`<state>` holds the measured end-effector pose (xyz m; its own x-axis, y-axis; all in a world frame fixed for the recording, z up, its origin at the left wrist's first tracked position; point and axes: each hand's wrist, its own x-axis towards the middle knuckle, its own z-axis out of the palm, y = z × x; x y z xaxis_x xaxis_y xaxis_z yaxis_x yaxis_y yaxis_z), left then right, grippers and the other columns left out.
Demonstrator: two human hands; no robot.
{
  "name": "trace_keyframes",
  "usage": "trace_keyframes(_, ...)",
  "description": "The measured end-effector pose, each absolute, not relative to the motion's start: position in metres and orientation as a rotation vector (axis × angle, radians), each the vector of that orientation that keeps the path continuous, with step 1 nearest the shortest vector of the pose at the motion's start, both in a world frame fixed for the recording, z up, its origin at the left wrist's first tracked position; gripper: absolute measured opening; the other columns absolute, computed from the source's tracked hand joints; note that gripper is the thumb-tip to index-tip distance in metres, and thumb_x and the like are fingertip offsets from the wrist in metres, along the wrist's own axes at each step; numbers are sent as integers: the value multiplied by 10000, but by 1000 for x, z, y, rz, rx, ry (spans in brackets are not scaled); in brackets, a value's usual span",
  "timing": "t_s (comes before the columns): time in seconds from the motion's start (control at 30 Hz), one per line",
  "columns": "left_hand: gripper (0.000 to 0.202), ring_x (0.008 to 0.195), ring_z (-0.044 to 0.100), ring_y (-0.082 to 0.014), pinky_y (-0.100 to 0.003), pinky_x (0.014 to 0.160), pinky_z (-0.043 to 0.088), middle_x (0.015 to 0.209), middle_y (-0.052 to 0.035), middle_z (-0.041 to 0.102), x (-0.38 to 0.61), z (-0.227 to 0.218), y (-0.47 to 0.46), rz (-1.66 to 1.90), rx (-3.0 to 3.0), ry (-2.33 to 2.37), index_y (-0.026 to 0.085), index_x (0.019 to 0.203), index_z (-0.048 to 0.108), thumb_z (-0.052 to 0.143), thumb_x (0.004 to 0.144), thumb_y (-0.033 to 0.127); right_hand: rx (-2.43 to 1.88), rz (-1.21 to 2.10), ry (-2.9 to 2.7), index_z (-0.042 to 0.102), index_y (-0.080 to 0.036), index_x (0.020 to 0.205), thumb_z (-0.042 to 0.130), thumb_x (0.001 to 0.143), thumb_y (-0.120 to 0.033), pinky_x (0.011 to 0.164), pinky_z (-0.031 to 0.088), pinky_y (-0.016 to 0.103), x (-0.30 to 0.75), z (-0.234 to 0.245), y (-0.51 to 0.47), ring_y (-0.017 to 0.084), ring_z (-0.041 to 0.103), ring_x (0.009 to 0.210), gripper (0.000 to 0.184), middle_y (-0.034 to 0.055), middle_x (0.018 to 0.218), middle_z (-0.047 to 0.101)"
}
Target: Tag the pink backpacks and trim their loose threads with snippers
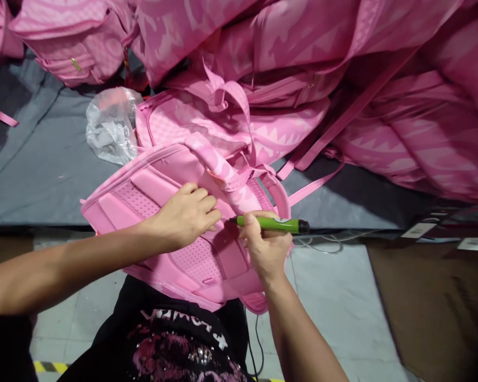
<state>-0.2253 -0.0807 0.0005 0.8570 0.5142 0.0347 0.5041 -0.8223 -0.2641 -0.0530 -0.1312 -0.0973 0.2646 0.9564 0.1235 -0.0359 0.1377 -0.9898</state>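
A pink backpack (163,170) rests tilted against the table edge and my body, its padded back panel with mesh patches facing me. My left hand (191,215) lies on that panel with fingers curled closed; what they pinch, if anything, is hidden. In my right hand (265,241) is a green marker-like pen (271,224) with black ends, gripped between thumb and fingers. Its dark tip points left at the panel, just short of my left fingertips. The backpack's shoulder strap (215,159) runs above both hands.
More pink backpacks (302,42) are heaped across the back of the grey-covered table (43,185). A clear plastic bag (111,127) lies left of the backpack. Loose straps (318,188) hang to the right. Thin cables (326,245) show below the table edge, near brown cardboard (430,302).
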Motion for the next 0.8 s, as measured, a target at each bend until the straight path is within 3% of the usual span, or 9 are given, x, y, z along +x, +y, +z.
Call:
trace_keyframes(0.2, 367, 779, 512, -208, -382, 795, 357, 742, -13, 608, -262, 57, -63, 295, -2701, -580, 202, 769, 582, 529, 936, 525, -1065, 1121, -881, 610, -182, 841, 664, 866, -434, 324, 435, 211, -48, -115, -130, 118, 546, 355, 259, -33, 538, 617)
trace_keyframes(0.37, 326, 952, 544, -248, -463, 977, 297, 823, -24, 640, -287, 82, -81, 353, -2376, -722, 207, 828, 598, 464, 981, 461, -992, 1206, -865, 618, -179, 858, 679, 851, -465, 332, 466, 225, -42, -121, -134, 134, 578, 371, 292, -26, 553, 633)
trace_keyframes(0.43, 319, 1006, 539, -267, -471, 966, 299, 870, -39, 662, -280, 75, -94, 351, -2440, -831, 202, 831, 606, 486, 967, 464, -943, 1165, -927, 639, -182, 986, 627, 909, -392, 374, 501, 233, -40, -114, -141, 130, 598, 403, 224, -18, 613, 671)
trace_keyframes(0.53, 304, 982, 549, -253, -451, 918, 326, 908, -45, 693, -264, 58, -108, 352, -2697, -884, 195, 870, 635, 484, 970, 439, -846, 883, -1217, 599, -231, 1246, 577, 941, -230, 599, 610, 304, -50, -101, -153, 158, 709, 636, 305, 25, 843, 751)
trace_keyframes(0.63, 295, 926, 566, -224, -420, 866, 358, 908, -46, 710, -256, 56, -109, 371, -2797, -840, 188, 950, 663, 454, 991, 391, -708, 431, -1515, 604, -287, 1269, 593, 919, -171, 860, 592, 398, -74, -95, -152, 197, 698, 1013, 369, 41, 1103, 736)
trace_keyframes(0.73, 234, 968, 580, -210, -405, 884, 389, 984, -41, 717, -257, 70, -98, 172, -2723, -754, 210, 1010, 664, 444, 991, 289, -707, 253, -1625, 602, -270, 1275, 517, 959, -158, 910, 537, 421, -97, -98, -139, 207, 626, 1161, 346, 69, 1221, 689)
trace_keyframes(0.8, 240, 1181, 521, -250, -437, 986, 381, 1244, -72, 648, -257, 79, -84, -15, -2592, -836, 228, 1157, 628, 519, 953, 288, -760, 230, -1607, 582, -247, 1298, 499, 961, -144, 896, 512, 414, -105, -101, -131, 212, 630, 1139, 362, 92, 1204, 687)
